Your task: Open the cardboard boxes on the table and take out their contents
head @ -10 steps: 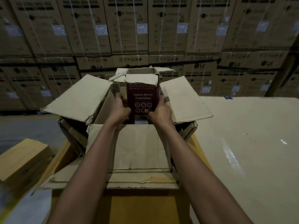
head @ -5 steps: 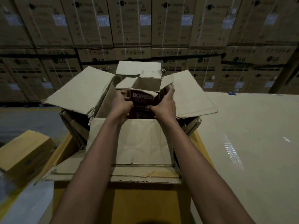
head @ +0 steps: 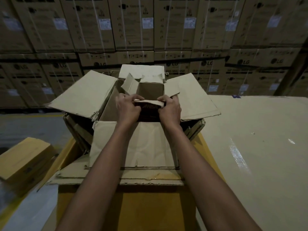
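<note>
A large worn cardboard box (head: pixel 133 147) stands in front of me with all its flaps folded out. Over its opening I hold a small dark red product box (head: pixel 148 112) whose own top flaps stand open. My left hand (head: pixel 127 108) grips its left side and my right hand (head: pixel 170 109) grips its right side, thumbs on the near top flap. The lower part of the small box is hidden behind the big box's front wall. I cannot see what lies inside either box.
The big box rests on a yellow carton (head: pixel 141 205). A pale glossy table surface (head: pixel 258 155) spreads to the right. Another yellow carton (head: pixel 23 160) sits low at the left. Stacked washing-machine cartons (head: pixel 150 30) form a wall behind.
The small red box has come down from upright above the big box into its opening and tilted toward me. Both hands went with it.
</note>
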The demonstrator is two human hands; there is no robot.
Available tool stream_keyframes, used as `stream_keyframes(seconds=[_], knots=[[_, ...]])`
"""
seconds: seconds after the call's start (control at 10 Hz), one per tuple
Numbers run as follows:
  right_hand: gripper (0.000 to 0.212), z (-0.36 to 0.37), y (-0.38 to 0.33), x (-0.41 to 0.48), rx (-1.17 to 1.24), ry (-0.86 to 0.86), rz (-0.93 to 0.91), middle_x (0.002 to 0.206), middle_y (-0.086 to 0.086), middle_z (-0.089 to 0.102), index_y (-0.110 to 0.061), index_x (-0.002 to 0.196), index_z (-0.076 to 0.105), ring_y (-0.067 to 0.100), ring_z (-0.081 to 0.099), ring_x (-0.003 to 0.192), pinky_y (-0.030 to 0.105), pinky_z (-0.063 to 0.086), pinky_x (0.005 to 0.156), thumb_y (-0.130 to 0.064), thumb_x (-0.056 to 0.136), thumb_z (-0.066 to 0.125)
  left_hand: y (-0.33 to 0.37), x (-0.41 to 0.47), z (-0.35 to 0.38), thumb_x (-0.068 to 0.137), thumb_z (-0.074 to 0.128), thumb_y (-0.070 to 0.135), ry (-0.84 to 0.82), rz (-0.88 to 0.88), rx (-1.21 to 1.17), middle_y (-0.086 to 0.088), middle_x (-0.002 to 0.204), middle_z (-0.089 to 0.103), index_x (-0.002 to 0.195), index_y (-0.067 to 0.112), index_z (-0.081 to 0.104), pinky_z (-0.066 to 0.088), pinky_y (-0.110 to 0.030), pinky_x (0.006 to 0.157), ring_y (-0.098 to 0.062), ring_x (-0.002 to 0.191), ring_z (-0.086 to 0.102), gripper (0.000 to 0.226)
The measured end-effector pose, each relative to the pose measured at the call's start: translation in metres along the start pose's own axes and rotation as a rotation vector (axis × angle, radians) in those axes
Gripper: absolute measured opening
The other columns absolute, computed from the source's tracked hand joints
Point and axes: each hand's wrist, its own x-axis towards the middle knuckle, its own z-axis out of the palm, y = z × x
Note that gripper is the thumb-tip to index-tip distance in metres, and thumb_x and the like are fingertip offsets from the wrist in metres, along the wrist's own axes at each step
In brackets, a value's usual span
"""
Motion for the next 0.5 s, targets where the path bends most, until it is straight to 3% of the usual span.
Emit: stream_keyframes(seconds=[0.2,0.3,0.4,0.5], knots=[[0.049,-0.003,-0.004,-0.002,0.022,0.044,0.03,0.132,0.006,0.049,-0.024,0.123,0.067,0.028,0.057,0.117,0.028,0.043,0.081,0.005,0.084,0.063,0.006,-0.004,-0.002,0.081,0.07,0.007,-0.006,0.121,0.065,0.0,0.103,0.038,0.102,0.032,0.079,0.037,-0.035,0.104,-0.025,0.115,0.037,0.034],[0.053,-0.01,-0.007,-0.009,0.039,0.092,-0.028,0.153,0.008,0.034,-0.026,0.129,0.061,0.028,0.044,0.136,0.04,0.051,0.096,-0.006,0.081,0.074,0.009,-0.005,-0.01,0.081,0.079,0.032,-0.035,0.224,0.033,-0.002,0.113,0.044,0.111,0.037,0.074,0.032,-0.029,0.097,-0.022,0.117,0.035,0.031],[0.062,-0.019,-0.001,-0.01,-0.004,0.075,-0.14,0.163,0.011,0.018,-0.027,0.137,0.055,0.03,0.018,0.15,0.052,0.045,0.106,-0.041,0.083,0.082,0.01,-0.006,-0.015,0.082,0.075,0.059,-0.034,0.278,0.004,-0.002,0.133,0.053,0.135,0.037,0.061,0.022,-0.022,0.093,-0.024,0.13,0.035,0.058],[0.068,-0.038,-0.004,0.003,-0.048,0.055,-0.301,0.167,0.013,0.015,-0.024,0.143,0.054,0.032,0.008,0.155,0.054,0.032,0.117,-0.05,0.085,0.08,0.016,0.002,-0.016,0.084,0.048,0.077,-0.044,0.276,0.008,-0.004,0.152,0.048,0.153,0.033,0.043,0.022,-0.038,0.113,-0.026,0.143,0.033,0.081]])
